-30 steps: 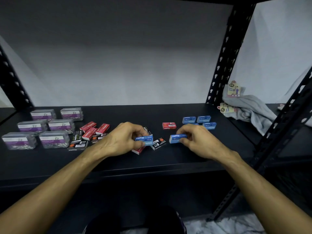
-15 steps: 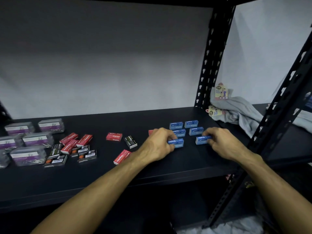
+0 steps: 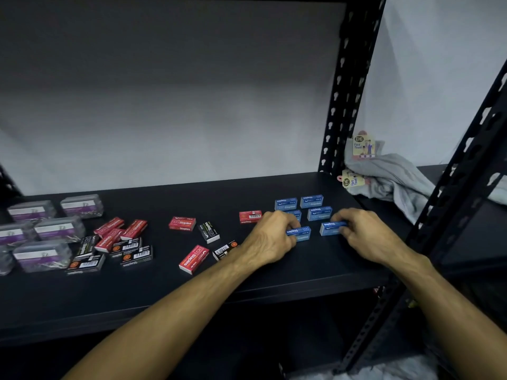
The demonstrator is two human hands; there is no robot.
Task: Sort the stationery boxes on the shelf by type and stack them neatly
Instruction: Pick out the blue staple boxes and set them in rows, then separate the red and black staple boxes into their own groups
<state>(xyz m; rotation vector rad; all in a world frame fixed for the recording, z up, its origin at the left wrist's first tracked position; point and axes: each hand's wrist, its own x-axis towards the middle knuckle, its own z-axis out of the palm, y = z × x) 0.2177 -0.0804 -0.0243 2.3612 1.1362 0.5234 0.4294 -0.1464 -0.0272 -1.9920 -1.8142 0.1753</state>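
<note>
Both hands are down on the black shelf [image 3: 192,292] at centre right of the frame. The left hand [image 3: 270,239] curls its fingers round a blue staples box [image 3: 300,233]; the right hand [image 3: 365,234] pinches another blue box [image 3: 329,228] just beside it. Behind them four more blue boxes [image 3: 311,201] lie in two short rows. Loose red boxes [image 3: 182,223] and black boxes [image 3: 209,231] are scattered mid-frame, with a mixed heap of red and black further left. At far left sit clear paper-clip boxes [image 3: 59,229]. A grey towel [image 3: 392,179] with a tag lies at right, past the upright post [image 3: 345,86]
</note>
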